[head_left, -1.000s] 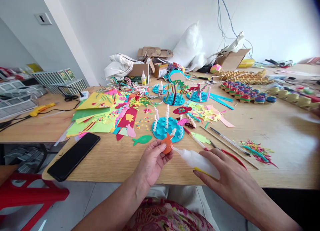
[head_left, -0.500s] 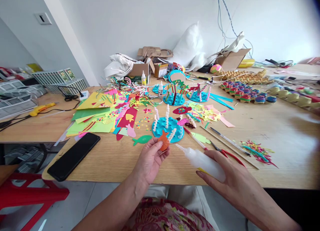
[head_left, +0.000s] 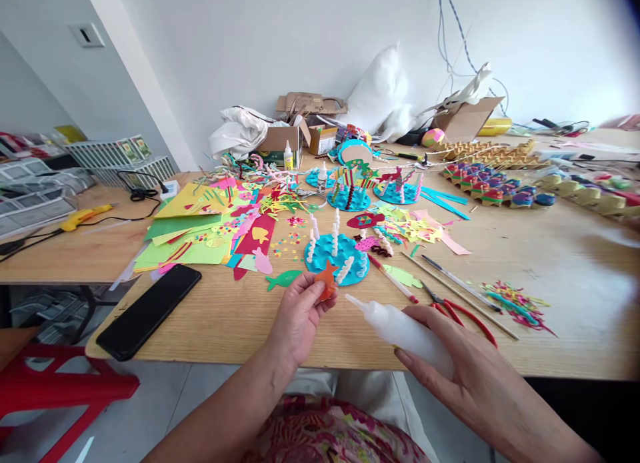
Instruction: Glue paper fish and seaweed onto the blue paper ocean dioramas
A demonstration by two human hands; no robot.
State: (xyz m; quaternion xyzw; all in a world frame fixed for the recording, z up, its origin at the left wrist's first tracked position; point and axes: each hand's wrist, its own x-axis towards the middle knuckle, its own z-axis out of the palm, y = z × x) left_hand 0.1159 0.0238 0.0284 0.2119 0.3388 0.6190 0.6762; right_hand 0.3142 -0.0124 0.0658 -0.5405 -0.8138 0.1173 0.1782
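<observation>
Between the thumb and fingers of my left hand (head_left: 301, 309) is an orange paper fish (head_left: 327, 280), held above the front of the table. My right hand (head_left: 455, 349) is wrapped round a white glue bottle (head_left: 400, 326). Its narrow nozzle points left toward the fish, a small gap apart from it. Just behind the fish stands a blue scalloped disc (head_left: 325, 248) with upright white twisted pipe cleaners on it. A green paper fish (head_left: 285, 279) lies left of the disc, and a pale green one (head_left: 403, 276) lies to its right.
Red-handled scissors (head_left: 463, 313), a wooden stick (head_left: 465, 296) and a pen (head_left: 457, 281) lie by my right hand. A black phone (head_left: 150, 309) rests at front left, below stacked coloured paper (head_left: 185, 239). More decorated blue discs (head_left: 350, 197) stand farther back.
The glue bottle has drawn slightly down and away from the orange fish, widening the gap at the nozzle. My left hand keeps hold of the fish, nearly in place.
</observation>
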